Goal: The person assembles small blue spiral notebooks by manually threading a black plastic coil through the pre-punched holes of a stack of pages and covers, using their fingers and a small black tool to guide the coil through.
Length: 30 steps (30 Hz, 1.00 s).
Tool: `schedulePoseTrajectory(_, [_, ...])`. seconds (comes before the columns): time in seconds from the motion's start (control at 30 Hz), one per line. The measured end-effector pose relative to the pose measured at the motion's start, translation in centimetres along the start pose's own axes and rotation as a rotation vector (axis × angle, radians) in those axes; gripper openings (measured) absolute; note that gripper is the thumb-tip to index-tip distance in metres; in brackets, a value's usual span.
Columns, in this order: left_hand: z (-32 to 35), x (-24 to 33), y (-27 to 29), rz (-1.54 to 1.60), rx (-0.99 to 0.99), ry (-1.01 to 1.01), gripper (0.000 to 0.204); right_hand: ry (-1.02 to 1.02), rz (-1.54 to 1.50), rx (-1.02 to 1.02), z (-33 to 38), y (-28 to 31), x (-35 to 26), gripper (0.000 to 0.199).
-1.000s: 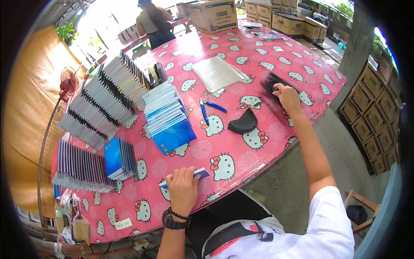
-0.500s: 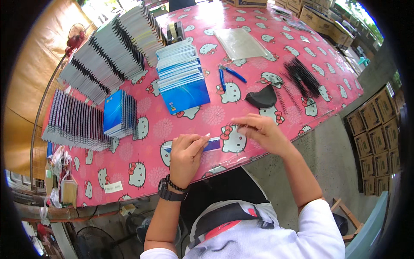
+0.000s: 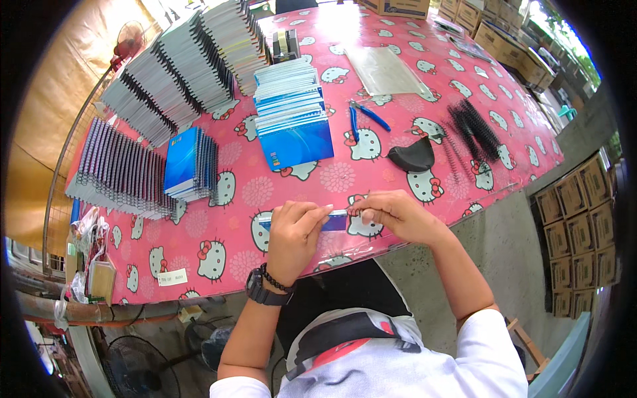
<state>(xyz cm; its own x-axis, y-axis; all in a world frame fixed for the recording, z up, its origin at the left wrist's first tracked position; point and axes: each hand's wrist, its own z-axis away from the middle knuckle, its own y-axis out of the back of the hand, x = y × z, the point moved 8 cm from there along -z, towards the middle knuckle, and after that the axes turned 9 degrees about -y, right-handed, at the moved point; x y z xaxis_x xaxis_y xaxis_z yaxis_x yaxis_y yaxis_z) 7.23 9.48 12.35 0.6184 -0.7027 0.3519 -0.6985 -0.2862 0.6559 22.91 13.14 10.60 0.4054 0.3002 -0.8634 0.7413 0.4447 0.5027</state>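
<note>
Currently both hands meet at the near edge of the pink cartoon-cat tablecloth, close to the person's body. Left hand is curled shut over the left part of a small blue notebook, fingers folded on top, a black watch and bead bracelet on that wrist. Right hand pinches the notebook's right end, thumb and fingertips closed on its edge. The notebook lies flat-ish between the two hands, long side running left to right, only a blue strip showing in the gap; cannot tell if it rests on the cloth or is lifted a bit.

Further out, well apart from the hands: a stepped stack of blue-and-white notebooks in the middle of the table, a smaller blue pile to its left, and long rows of spiral-bound books along the left edge. Blue pliers lie just right of the middle stack. A black pouch-like thing sits beyond the right hand, with black binding coils to its right. A clear plastic sleeve lies farther back. Cardboard boxes are stacked on the floor at right.
</note>
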Motion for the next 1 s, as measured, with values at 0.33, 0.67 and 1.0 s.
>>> schedulePoseTrajectory(0.33, [-0.6,1.4,-1.8,-0.151,-0.163,0.009,0.014,-0.152,-0.05,0.072,0.1,0.4,1.7,0.053])
schedulePoseTrajectory(0.67, [-0.3,1.5,-1.6,-0.127,-0.202,-0.053,0.019,-0.441,0.722,0.638,0.9,10.4,10.0,0.062])
schedulePoseTrajectory(1.0, [-0.5,1.0,1.4,-0.069,-0.039,0.001,0.027,-0.207,-0.463,0.022,0.4,1.9,5.5,0.048])
